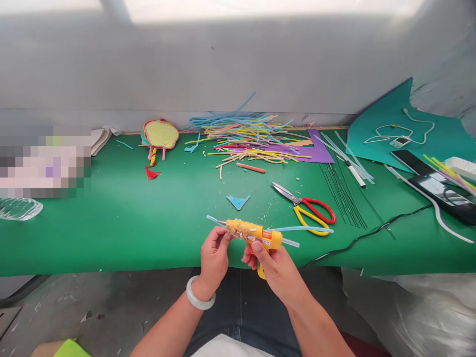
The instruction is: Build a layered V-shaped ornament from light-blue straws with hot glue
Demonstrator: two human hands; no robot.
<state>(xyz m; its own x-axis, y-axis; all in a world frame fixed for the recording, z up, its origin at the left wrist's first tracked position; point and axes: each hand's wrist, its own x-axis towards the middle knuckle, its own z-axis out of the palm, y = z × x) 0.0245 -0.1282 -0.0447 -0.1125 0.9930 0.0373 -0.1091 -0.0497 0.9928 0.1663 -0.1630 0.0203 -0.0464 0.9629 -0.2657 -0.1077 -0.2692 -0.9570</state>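
Observation:
My right hand (pixel 273 263) is wrapped round the handle of a yellow glue gun (pixel 256 233), its nozzle pointing left and a clear glue stick (pixel 290 243) poking out the back. Fingers of my left hand (pixel 215 255) pinch a light blue pipe cleaner (pixel 212 219) near the nozzle tip. That strand runs behind the gun and emerges on its right. Just beyond the gun, a small blue V-shaped piece (pixel 238 202) lies flat on the green table. Scissors (pixel 303 206) with one red and one yellow handle rest to the right of it.
A heap of coloured pipe cleaners (pixel 249 134) lies at the back on purple sheet (pixel 320 148). A fan-shaped craft (pixel 160 135) with a red tassel is at back left. Green wires (pixel 344 196), a marker (pixel 356 174) and a black cable (pixel 366 233) occupy the right.

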